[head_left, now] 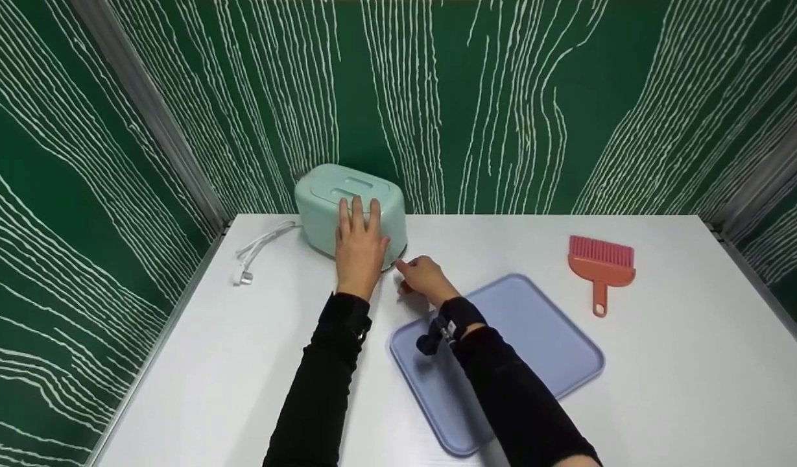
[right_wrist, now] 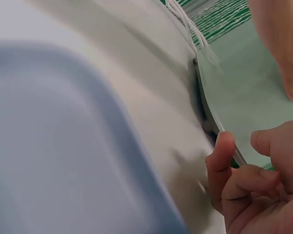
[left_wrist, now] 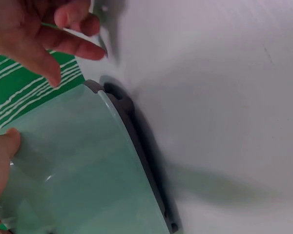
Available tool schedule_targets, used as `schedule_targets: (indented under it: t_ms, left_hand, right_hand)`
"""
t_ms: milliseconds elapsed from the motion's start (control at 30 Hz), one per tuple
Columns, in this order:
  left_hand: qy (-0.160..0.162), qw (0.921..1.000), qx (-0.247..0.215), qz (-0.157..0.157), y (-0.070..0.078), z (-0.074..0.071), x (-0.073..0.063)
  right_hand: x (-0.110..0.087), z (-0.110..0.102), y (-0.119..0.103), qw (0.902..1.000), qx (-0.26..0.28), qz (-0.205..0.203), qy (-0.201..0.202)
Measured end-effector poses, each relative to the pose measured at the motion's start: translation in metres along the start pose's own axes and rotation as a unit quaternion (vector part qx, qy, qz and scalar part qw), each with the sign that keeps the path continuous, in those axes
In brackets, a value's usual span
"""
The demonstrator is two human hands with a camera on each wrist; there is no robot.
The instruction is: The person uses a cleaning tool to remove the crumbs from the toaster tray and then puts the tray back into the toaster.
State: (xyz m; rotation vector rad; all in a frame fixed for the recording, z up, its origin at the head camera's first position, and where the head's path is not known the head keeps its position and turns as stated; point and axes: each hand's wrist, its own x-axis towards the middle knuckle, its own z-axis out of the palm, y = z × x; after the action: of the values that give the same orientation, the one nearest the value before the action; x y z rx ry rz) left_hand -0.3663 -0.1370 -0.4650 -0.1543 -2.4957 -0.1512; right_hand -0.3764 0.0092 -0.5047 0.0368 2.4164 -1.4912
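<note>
A mint-green toaster (head_left: 323, 224) with two slots on its top stands at the back of the white table. My left hand (head_left: 359, 253) rests on its near side, straight fingers reaching up to the top edge. Beside the toaster's lower right corner is my right hand (head_left: 427, 279). In the right wrist view the thumb and index finger of that hand (right_wrist: 263, 195) are apart, close to the dark base edge, with the other fingers bent. The left wrist view shows its fingers (left_wrist: 78, 46) loosely spread, a gap between them and the toaster's corner.
A white cord with its plug (head_left: 244, 277) lies left of the toaster. The blue-purple tray (head_left: 534, 337) sits under my right forearm. Farther right lies a red-orange hand brush (head_left: 601, 272) with pink bristles. A green wall (head_left: 476, 104) with white lines closes off the back.
</note>
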Motion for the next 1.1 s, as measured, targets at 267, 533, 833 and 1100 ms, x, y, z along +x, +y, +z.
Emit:
schedule_targets:
  t_ms: [267, 533, 833, 1100]
  left_hand:
    - [0.005, 0.9993, 0.035, 0.006, 0.001, 0.000, -0.001]
    - [0.003, 0.9991, 0.043, 0.005, -0.002, 0.001, 0.000]
    - [0.001, 0.9990, 0.044, 0.005, -0.003, 0.000, 0.000]
    - [-0.002, 0.9990, 0.044, 0.003, -0.003, 0.001, 0.000]
  right_hand:
    - [0.007, 0.014, -0.008, 0.9860, 0.163, 0.021, -0.028]
    - [0.016, 0.015, -0.007, 0.9796, 0.198, 0.022, -0.026]
    - [0.023, 0.013, -0.009, 0.9617, 0.265, 0.063, -0.034]
    - [0.027, 0.010, -0.008, 0.9514, 0.294, 0.083, -0.040]
